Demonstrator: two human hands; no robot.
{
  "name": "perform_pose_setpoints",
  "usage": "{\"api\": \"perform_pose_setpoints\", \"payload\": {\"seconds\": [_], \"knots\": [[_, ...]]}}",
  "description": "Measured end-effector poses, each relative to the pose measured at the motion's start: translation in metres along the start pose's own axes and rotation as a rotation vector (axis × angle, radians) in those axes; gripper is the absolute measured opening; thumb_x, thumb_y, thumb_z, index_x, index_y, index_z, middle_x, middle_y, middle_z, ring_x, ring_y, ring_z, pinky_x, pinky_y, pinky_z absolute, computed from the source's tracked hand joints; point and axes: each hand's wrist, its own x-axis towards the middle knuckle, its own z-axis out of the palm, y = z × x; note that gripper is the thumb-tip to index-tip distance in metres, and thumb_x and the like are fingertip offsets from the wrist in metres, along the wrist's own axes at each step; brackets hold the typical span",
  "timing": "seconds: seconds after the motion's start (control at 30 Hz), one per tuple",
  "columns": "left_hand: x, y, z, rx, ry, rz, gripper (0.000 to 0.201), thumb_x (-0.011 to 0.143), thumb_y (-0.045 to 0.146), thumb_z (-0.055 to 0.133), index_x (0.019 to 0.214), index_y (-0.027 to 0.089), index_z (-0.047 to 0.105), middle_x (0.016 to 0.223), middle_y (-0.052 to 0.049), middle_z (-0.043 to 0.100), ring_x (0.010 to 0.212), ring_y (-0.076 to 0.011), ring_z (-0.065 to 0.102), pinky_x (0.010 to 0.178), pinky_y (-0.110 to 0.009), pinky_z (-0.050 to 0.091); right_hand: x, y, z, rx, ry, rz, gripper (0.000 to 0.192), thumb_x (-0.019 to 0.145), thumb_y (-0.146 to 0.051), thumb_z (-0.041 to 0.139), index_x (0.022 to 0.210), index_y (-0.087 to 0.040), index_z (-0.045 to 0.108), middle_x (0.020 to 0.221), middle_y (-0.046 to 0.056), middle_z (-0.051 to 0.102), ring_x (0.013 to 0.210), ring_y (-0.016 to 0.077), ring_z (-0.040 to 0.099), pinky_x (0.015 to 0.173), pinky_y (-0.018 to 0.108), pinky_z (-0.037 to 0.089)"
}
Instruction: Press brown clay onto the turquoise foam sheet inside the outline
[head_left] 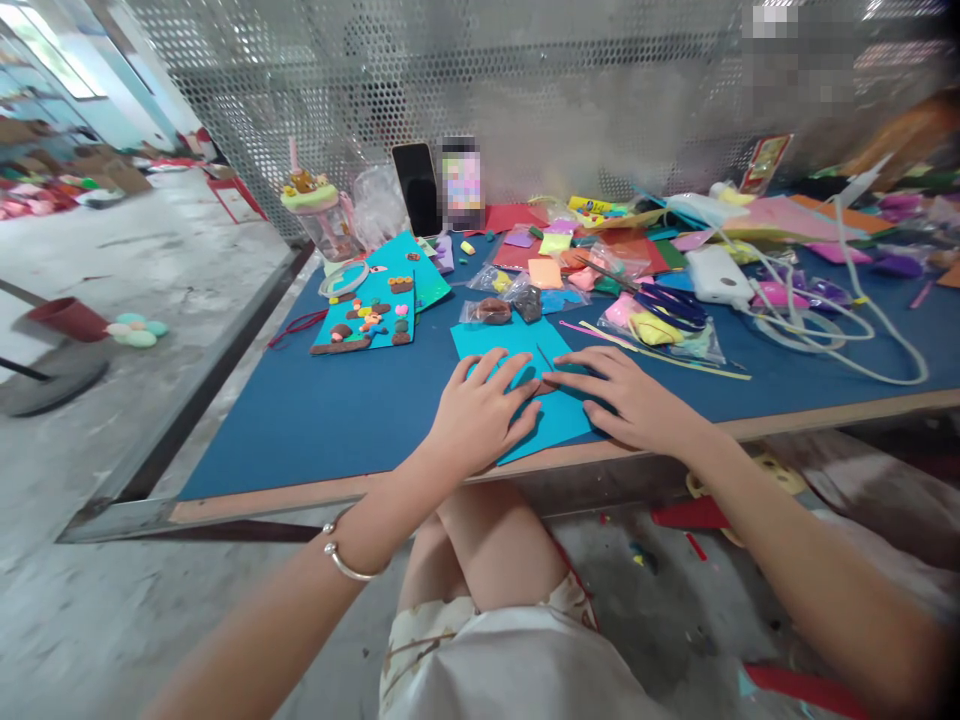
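A bright blue sheet of paper lies on the table in front of me. My left hand rests over its left side, palm down, with the fingers spread. From the right, my right hand reaches over the sheet, fingers stretched out and apart. A small brown strip that looks like clay lies between the fingertips of both hands, partly hidden. Just above it is a thin dark stick. Behind the sheet sits a bag of brown clay.
A blue card with clay figures lies to the left, near a lidded cup. Two phones lean at the back, one a black phone. On the right are scissors, clay packets and a white power bank with cables.
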Motion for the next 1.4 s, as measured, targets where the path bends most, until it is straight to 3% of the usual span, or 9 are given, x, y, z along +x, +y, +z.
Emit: {"api": "perform_pose_setpoints", "payload": {"seconds": [0.4,0.63,0.77,1.1,1.3,1.4], "knots": [[-0.0014,0.0015,0.0013,-0.007,-0.037,-0.021,0.041,0.097,0.039,0.037,0.126,0.019,0.058,0.139,-0.006,0.052,0.125,-0.0292,0.045,0.100,-0.045,0.037,-0.0049,0.0017,0.0001,0.032,0.114,-0.037,0.039,0.089,-0.015,0.041,0.119,-0.021,0.065,0.124,0.012,0.059,0.119,0.0269,0.049,0.101,0.052,0.042],[0.0050,-0.0006,0.0022,-0.133,-0.108,0.036,0.038,0.097,0.038,0.038,0.128,0.025,0.056,0.142,-0.004,0.048,0.128,-0.0272,0.042,0.103,-0.045,0.035,-0.0067,0.0006,0.0007,0.045,0.164,-0.025,0.035,0.087,-0.014,0.043,0.109,-0.023,0.069,0.116,0.011,0.062,0.114,0.0269,0.053,0.097,0.052,0.045],[0.0059,-0.0004,0.0021,-0.131,-0.128,0.069,0.037,0.097,0.038,0.038,0.128,0.028,0.056,0.142,-0.002,0.048,0.128,-0.0271,0.042,0.103,-0.045,0.035,-0.0071,0.0004,0.0017,0.040,0.152,-0.036,0.037,0.085,-0.013,0.045,0.110,-0.023,0.070,0.116,0.011,0.063,0.115,0.0282,0.053,0.098,0.053,0.045],[0.0055,0.0034,0.0022,0.056,-0.074,0.180,0.041,0.099,0.034,0.031,0.130,0.022,0.055,0.141,-0.002,0.050,0.121,-0.0248,0.047,0.103,-0.045,0.033,-0.0064,0.0005,0.0042,0.020,0.133,-0.012,0.042,0.085,-0.012,0.044,0.120,-0.023,0.064,0.119,0.012,0.061,0.115,0.0277,0.053,0.098,0.052,0.045],[0.0052,0.0045,0.0014,0.028,-0.075,0.177,0.041,0.098,0.034,0.032,0.131,0.022,0.053,0.140,-0.004,0.051,0.120,-0.0246,0.048,0.103,-0.045,0.033,-0.0064,0.0016,0.0041,0.014,0.115,0.011,0.044,0.085,-0.013,0.044,0.122,-0.024,0.063,0.121,0.012,0.060,0.115,0.0282,0.053,0.097,0.053,0.045],[0.0047,0.0032,0.0009,-0.028,-0.057,0.090,0.039,0.098,0.034,0.034,0.128,0.019,0.055,0.138,-0.006,0.052,0.118,-0.0244,0.049,0.100,-0.043,0.036,-0.0063,0.0008,0.0036,0.020,0.140,0.031,0.042,0.085,-0.013,0.043,0.120,-0.023,0.064,0.119,0.012,0.060,0.113,0.0281,0.055,0.096,0.053,0.046]]}}
